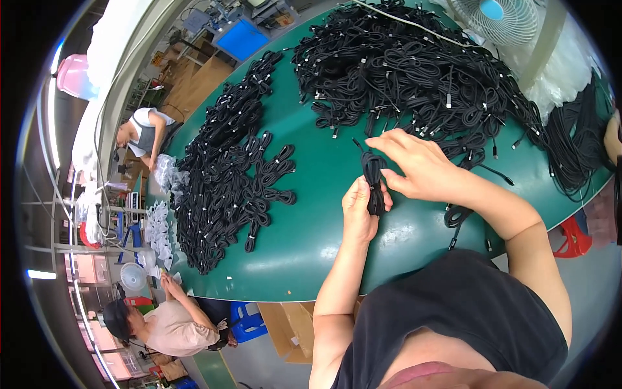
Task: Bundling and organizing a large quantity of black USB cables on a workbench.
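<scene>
A bundle of black cable, folded into loops and narrow at its middle, stands upright over the green table. My left hand is wrapped round its lower part, with the thumb in front. Beside the bundle's upper loops is my right hand, fingers stretched out and thumb apart; its fingertips are close to the loops, and whether they touch is hard to tell. One loose cable end sticks up at the top left of the bundle. Right of my hands, a looped cable lies near the table's edge.
A large heap of black cables covers the far side of the green table. Tied bundles are piled at left. Two people work along the left edge. A fan stands far right; a cardboard box is below the near edge.
</scene>
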The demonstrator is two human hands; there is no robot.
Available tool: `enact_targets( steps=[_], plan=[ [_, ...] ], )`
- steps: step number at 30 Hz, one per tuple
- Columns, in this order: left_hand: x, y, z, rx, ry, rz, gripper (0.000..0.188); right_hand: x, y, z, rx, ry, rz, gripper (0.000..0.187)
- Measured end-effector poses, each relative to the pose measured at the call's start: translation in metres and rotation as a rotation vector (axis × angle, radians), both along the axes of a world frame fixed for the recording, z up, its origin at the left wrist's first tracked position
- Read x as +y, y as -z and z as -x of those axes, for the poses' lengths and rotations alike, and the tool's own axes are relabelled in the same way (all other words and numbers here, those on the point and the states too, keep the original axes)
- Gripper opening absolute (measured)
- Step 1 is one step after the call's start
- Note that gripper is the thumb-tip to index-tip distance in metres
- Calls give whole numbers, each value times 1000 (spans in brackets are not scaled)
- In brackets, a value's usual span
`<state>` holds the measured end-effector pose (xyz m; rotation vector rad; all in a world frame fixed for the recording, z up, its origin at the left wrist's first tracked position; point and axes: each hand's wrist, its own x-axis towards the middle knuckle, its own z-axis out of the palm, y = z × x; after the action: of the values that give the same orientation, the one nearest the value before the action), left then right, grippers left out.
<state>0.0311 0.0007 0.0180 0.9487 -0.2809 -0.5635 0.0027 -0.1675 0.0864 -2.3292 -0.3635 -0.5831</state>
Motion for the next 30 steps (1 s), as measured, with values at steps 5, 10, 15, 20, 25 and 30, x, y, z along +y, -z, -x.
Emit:
enact_targets(
  steps=[5,10,15,20,25,30],
  plan=[
    [-8,3,12,-66,5,-147,36,-11,24,-15,134,-106,-34,29],
    [-7,0,14,-353,-178,-404,37,-18,19,-15,167,42,-329,19],
    [12,-8,-6,-173,-286,-213,31,-22,20,-12,629,-197,-906,14],
    [1,-6,-15,210,-141,382,43,0,27,-4,288,-213,-984,28],
    [-21,-21,-9,241,-119,241,39,3,28,2,-396,-176,-16,33],
    [-20,-11,-27,46,-102,170,32,-4,23,13,-500,-31,52,28]
  ],
)
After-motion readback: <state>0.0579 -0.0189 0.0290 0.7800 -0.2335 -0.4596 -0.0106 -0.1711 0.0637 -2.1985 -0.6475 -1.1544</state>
